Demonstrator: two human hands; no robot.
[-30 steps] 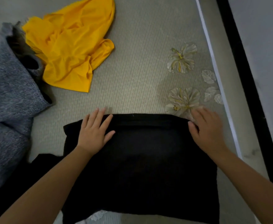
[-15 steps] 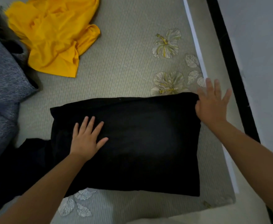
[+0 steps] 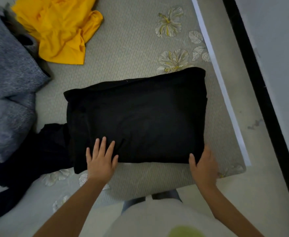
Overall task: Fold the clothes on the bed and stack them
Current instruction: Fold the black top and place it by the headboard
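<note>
The left hand [image 3: 100,159] lies flat on the near left part of the folded black garment [image 3: 136,118], fingers straight and slightly spread, palm reaching over the near edge; it presses the cloth and grasps nothing. The right hand [image 3: 203,164] is at the garment's near right corner, thumb on top of the fabric and the other fingers out of sight past the edge, so it appears to pinch that corner, though the hidden fingers leave some doubt.

The black garment forms a rough rectangle stretching away from both hands, its far right corner just covering part of a printed flower. It lies on the bed [image 3: 126,53], close to the near edge and the right corner.

Left of it, touching its near left side, another dark piece of clothing [image 3: 29,161] lies rumpled and trails off toward the near left. Beyond that, a grey knitted garment [image 3: 8,79] is heaped along the left side. A crumpled yellow garment [image 3: 60,31] sits at the far left, well apart from the black one.

The bed cover is pale grey-green with flowers and leaves printed near the right side. A white strip [image 3: 220,82] runs along the bed's right edge; past it come pale floor, a black band [image 3: 263,93] and a light wall.
</note>
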